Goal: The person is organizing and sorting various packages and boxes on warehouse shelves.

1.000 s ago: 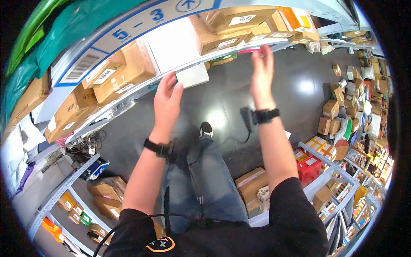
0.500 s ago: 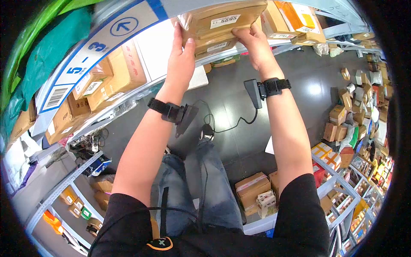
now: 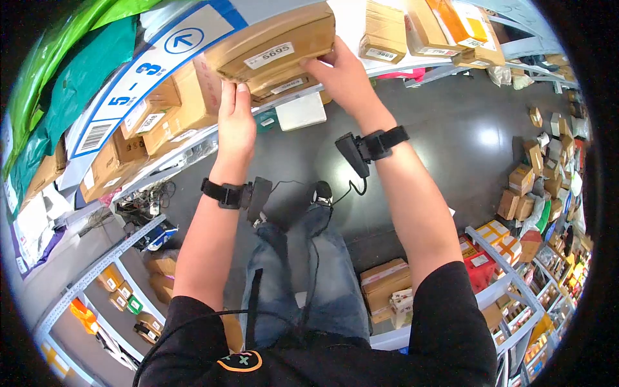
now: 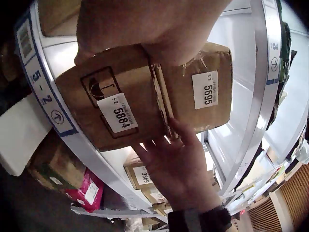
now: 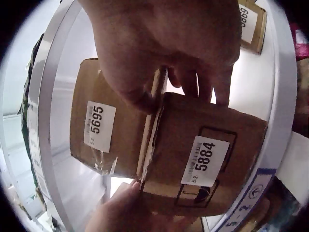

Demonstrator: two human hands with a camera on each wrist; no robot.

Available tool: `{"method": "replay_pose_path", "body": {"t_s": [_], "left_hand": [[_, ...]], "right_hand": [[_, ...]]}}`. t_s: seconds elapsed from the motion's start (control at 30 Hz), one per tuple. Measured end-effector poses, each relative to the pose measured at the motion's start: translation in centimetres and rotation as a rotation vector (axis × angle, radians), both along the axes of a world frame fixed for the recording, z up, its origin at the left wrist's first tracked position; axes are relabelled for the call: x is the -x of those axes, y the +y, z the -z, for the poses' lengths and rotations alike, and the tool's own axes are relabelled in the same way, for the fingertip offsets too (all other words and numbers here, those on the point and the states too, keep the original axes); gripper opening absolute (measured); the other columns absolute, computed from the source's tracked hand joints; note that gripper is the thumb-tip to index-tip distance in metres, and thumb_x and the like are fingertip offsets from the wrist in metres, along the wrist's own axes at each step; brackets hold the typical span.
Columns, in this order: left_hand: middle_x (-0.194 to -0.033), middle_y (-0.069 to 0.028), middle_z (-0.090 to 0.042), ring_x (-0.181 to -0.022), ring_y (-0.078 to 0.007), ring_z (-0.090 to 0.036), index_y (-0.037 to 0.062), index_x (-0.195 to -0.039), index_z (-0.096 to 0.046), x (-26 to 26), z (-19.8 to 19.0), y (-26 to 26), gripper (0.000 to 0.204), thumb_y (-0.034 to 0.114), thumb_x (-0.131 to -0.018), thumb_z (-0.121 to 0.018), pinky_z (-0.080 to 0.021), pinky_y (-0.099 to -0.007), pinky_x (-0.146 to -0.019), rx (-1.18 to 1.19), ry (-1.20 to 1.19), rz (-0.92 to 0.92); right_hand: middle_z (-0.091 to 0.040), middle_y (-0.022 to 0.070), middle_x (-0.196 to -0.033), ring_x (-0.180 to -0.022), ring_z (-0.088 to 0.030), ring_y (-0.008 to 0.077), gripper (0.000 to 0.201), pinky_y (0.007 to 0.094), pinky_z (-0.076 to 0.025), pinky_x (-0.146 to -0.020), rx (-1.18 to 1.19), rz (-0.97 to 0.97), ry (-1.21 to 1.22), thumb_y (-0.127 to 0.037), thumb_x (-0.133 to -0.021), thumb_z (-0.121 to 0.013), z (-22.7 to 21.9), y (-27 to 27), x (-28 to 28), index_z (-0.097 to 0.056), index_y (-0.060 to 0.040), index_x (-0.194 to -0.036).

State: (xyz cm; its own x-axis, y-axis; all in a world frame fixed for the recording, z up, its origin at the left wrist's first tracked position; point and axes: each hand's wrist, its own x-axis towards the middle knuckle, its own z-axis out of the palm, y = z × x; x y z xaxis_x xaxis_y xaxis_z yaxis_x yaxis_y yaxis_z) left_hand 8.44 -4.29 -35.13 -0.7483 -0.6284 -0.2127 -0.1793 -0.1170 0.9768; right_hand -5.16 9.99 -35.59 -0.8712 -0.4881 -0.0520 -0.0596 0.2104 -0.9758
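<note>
A: Grips?
B: Both grasping the same stack. Left hand (image 3: 235, 126) has fingers on the near end of the box marked 5695 (image 3: 274, 45); right hand (image 3: 342, 77) has thumb and fingers curled over the far end. Second box marked 5884 (image 4: 113, 108) sits flat against the first, held together with it.

A: Where's the stack?
B: Up at the shelf (image 3: 148, 64) edge, between the two hands, tilted, partly out past the shelf rail with the 5-3 label (image 3: 138, 80).

A: Around the grips?
B: More cardboard boxes (image 3: 164, 119) on the shelf left of the left hand, a small box (image 3: 382, 29) right of the right hand. White slab (image 3: 300, 111) just below the hands. Dark floor (image 3: 451, 135) well below, loose boxes scattered far right.
</note>
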Motion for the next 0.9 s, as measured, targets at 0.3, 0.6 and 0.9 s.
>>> {"method": "replay_pose_path", "body": {"t_s": [0.3, 0.6, 0.9], "left_hand": [[-0.11, -0.02, -0.065, -0.095, -0.0218, -0.067, 0.0022, -0.126, -0.057, -3.5, -0.1, -2.7, 0.043, 0.012, -0.085, -0.067, -0.053, -0.0317, -0.076, 0.749, -0.361, -0.13], [-0.123, -0.0164, -0.058, -0.116, -0.0203, -0.055, -0.0013, -0.132, -0.041, -2.2, -2.7, -4.3, 0.056, -0.001, -0.084, -0.068, -0.044, -0.0323, -0.098, 0.49, 0.029, 0.027], [-0.072, 0.0009, -0.046, -0.069, -0.0076, -0.042, 0.004, -0.08, -0.042, -2.3, -1.1, -5.3, 0.036, 0.012, -0.082, -0.077, -0.041, -0.0227, -0.062, 0.599, -0.1, -0.113]], "right_hand": [[-0.066, 0.0219, -0.108, -0.103, -0.064, 0.0354, 0.06, 0.0398, -0.051, -0.088, -0.004, -0.016, 0.055, -0.028, -0.078, -0.068, 0.5, -3.3, -1.9, -0.048, -0.0002, -0.127], [-0.062, 0.0256, -0.113, -0.103, -0.062, 0.0381, 0.08, 0.0409, -0.051, -0.087, 0.089, -0.141, 0.247, -0.024, -0.077, -0.074, 0.4, -3.8, -0.9, -0.034, 0.0012, -0.142], [-0.058, 0.0283, -0.116, -0.108, -0.057, 0.0417, 0.067, 0.0417, -0.048, -0.091, 0.063, -0.203, 0.293, -0.016, -0.076, -0.072, 0.5, -4.0, 0.2, -0.042, 0.0014, -0.134]]}}
